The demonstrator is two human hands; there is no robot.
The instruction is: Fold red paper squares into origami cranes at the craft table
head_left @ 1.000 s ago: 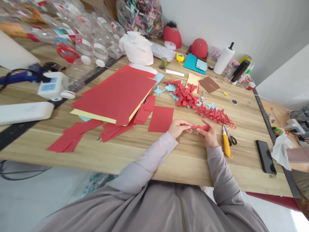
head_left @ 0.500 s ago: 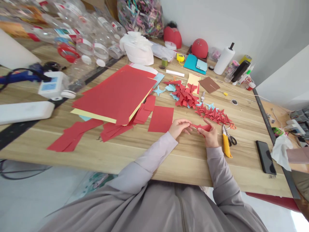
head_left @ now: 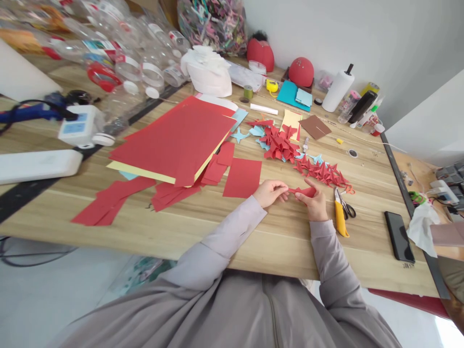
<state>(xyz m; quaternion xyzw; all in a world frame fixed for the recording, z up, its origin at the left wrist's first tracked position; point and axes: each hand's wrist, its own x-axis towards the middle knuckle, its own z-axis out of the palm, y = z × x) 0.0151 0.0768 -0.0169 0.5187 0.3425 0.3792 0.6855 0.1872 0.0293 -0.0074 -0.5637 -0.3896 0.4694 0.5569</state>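
A small folded piece of red paper [head_left: 307, 192] is stretched between my two hands above the table. My left hand [head_left: 270, 192] pinches its left tip. On the other end, my right hand [head_left: 316, 203] grips it between thumb and fingers. Left of my left hand lies a flat red square [head_left: 242, 178]. Beyond my hands are a heap of folded red pieces [head_left: 281, 145] and a row of red stars [head_left: 321, 172]. A light blue star [head_left: 239, 135] rests beside the large red sheets [head_left: 174, 140]. Cut red strips [head_left: 112, 200] lie at the left.
Yellow-handled cutter [head_left: 340, 217] and black scissors [head_left: 348, 210] lie right of my right hand, with a black phone [head_left: 398, 236] farther right. Plastic bottles [head_left: 126, 67] crowd the back left. Another person's sleeve [head_left: 447, 233] shows at the right edge.
The folded red paper has tilted slightly and looks narrower between my fingers. Both hands stay in nearly the same place.
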